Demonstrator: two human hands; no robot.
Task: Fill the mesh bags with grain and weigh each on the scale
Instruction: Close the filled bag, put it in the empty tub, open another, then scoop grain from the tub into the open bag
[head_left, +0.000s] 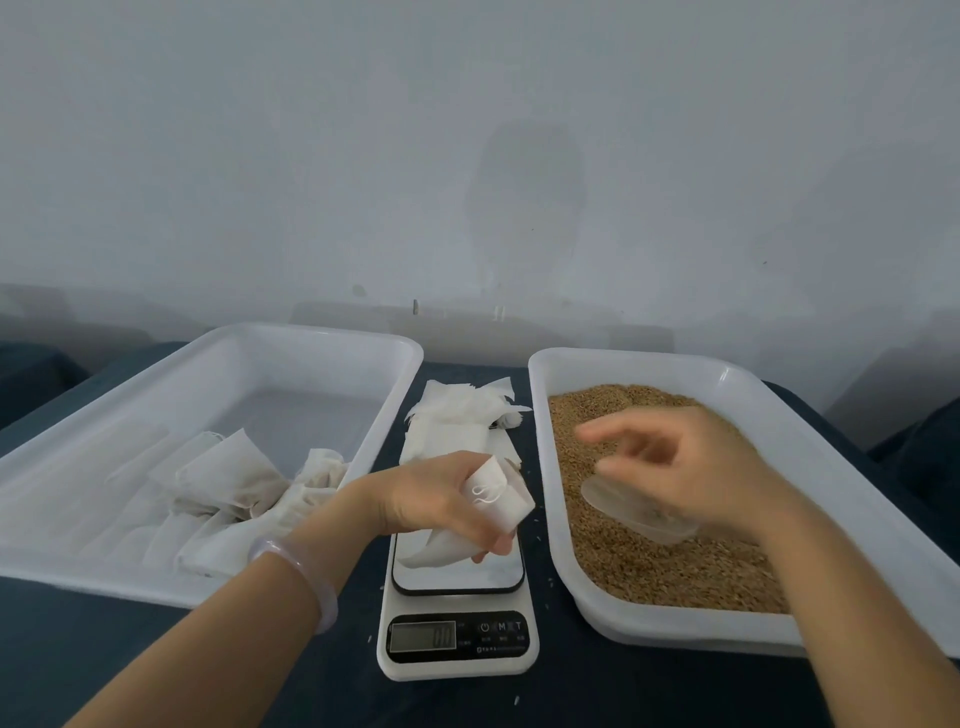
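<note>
The left hand (436, 499) has its grip clamped on a white mesh bag (501, 499), fingers curled round its bunched top, just above the platform of the scale (457, 639). A pale bracelet (291, 551) sits on that wrist.

The right hand (691, 467), to the right of the scale, is blurred, its grip apart with the fingers loosely spread. It is over a clear scoop (639, 512) lying in the grain (649, 571); whether it touches the scoop cannot be told. The grain fills a white tray (571, 364) just right of the scale.

Behind the scale lies a stack of flat bags (457, 415). Left of the scale a second tray (311, 338) holds a heap of crumpled bags (234, 478). Everything rests on a dark surface (208, 665).
</note>
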